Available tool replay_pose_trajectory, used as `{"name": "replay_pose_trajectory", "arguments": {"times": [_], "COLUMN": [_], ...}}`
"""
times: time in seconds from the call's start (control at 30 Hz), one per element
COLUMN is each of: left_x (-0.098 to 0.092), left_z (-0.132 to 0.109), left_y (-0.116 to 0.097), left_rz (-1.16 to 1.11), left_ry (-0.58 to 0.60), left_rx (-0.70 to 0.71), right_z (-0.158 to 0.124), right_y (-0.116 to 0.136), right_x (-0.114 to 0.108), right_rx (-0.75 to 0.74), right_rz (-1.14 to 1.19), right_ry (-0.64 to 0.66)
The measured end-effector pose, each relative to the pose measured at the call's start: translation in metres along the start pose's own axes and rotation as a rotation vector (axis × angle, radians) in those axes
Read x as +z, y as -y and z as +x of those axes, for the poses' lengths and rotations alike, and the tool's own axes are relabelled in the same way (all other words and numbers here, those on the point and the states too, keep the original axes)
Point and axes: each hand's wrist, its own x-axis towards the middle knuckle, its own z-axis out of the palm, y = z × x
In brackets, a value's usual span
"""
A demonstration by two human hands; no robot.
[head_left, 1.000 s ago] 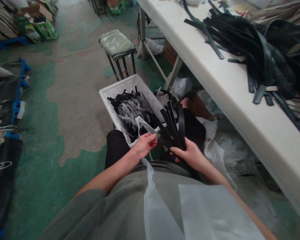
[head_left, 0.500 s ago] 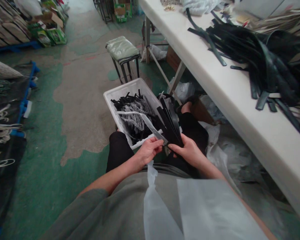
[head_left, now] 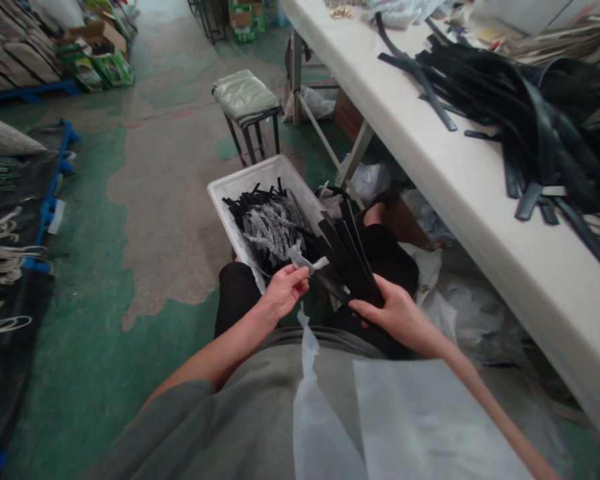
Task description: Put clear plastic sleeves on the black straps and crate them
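Note:
Between the thumb and fingers of my left hand point(head_left: 289, 288) is a pale, thin strip point(head_left: 310, 261), crumpled above the near side of the white bin point(head_left: 219, 198). My right hand point(head_left: 387, 305) is closed around a fanned bundle of flat black strips point(head_left: 347, 260) that points up and away from me, right of the bin. One black strip of the bundle slants left toward my left hand. Inside the bin lie black strips and a heap of crinkled grey-white strips point(head_left: 267, 230).
A white table point(head_left: 430, 160) runs along the right with a large pile of black strips point(head_left: 510, 100). Beyond the bin stands a stool point(head_left: 246, 97) with a pale green covering. Pallets with bundles point(head_left: 5, 263) lie at the left. Plastic bags point(head_left: 470, 307) lie under the table.
My left hand has moved slightly left, away from my right hand, and the pale strip is now bunched up. My right hand with the black bundle has shifted slightly right.

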Motion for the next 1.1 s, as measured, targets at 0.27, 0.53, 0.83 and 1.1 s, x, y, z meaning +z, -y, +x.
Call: {"name": "replay_pose_trajectory", "arguments": {"times": [0.27, 0.53, 0.83, 1.1], "left_x": [0.018, 0.009, 0.004, 0.009], "left_z": [-0.012, -0.013, 0.0, -0.01], "left_y": [0.018, -0.016, -0.025, -0.009], "left_rz": [0.067, 0.058, 0.071, -0.007], "left_ry": [0.14, 0.042, -0.004, 0.098], "left_rx": [-0.067, 0.124, 0.141, -0.011], "right_z": [0.009, -0.034, -0.068, -0.041], "right_y": [0.005, 0.009, 0.001, 0.008], "right_x": [0.01, -0.013, -0.021, -0.013], "right_rx": [-0.081, -0.118, -0.147, -0.207], "right_rz": [-0.028, -0.162, -0.247, -0.136], "right_ry": [-0.107, -0.054, -0.152, -0.203]}}
